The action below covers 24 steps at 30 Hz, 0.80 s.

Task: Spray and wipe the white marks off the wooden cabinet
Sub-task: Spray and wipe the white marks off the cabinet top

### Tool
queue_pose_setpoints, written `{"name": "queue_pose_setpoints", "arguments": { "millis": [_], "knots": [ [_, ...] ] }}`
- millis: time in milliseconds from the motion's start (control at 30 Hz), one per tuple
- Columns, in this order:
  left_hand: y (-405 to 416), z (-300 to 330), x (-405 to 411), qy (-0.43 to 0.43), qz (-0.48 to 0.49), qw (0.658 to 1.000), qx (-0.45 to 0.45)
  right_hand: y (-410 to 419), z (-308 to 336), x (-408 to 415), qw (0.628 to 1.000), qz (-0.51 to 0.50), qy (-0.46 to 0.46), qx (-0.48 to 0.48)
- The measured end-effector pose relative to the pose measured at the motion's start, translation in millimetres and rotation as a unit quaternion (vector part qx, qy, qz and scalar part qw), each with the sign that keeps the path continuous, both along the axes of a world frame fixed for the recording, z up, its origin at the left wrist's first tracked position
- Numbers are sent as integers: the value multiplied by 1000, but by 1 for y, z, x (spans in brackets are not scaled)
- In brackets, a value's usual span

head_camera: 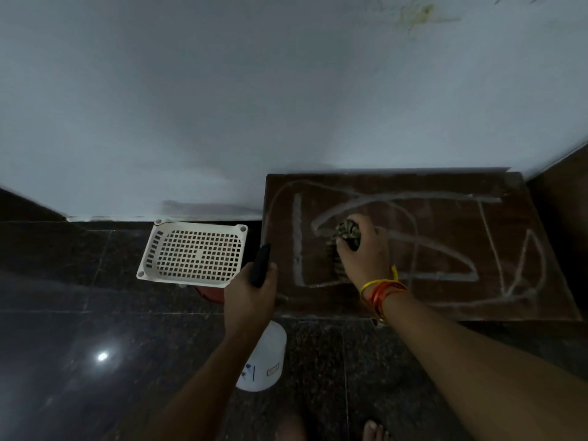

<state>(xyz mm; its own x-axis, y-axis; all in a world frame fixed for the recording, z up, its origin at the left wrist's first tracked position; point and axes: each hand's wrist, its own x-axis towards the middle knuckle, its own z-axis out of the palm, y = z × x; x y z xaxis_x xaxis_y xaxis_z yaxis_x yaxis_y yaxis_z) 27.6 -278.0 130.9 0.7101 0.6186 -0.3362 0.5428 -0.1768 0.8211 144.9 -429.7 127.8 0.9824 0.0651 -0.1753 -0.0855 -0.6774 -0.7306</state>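
A dark wooden cabinet top [439, 224] stands against the wall, covered with white chalk-like marks [445, 249] in loops and lines. My right hand [366, 253] grips a bunched patterned cloth [347, 232] and presses it on the left-middle of the top. My left hand [251, 291] grips the black spray head [261, 264] of a white spray bottle [265, 364], held just off the cabinet's left front corner, nozzle pointing up toward the wall.
A white perforated plastic basket [194, 253] sits on something red [211, 294] left of the cabinet. The floor [79, 313] is dark polished tile. A pale wall [254, 106] rises behind. My bare feet [375, 431] show at the bottom edge.
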Motion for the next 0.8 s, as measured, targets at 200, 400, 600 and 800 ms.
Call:
{"name": "queue_pose_setpoints", "arguments": {
  "millis": [200,400,600,800],
  "knots": [
    [4,-9,-9,10,-83,993,81,-7,-6,-14,999,-43,4,-18],
    [16,-15,-33,31,-222,957,182,-9,-1,-27,998,-60,7,-13],
    [25,-23,-51,14,-306,928,211,-17,7,-33,996,-79,5,-27],
    [38,-27,-66,6,-323,922,215,-24,5,-36,996,-88,3,-26]
  ]
}}
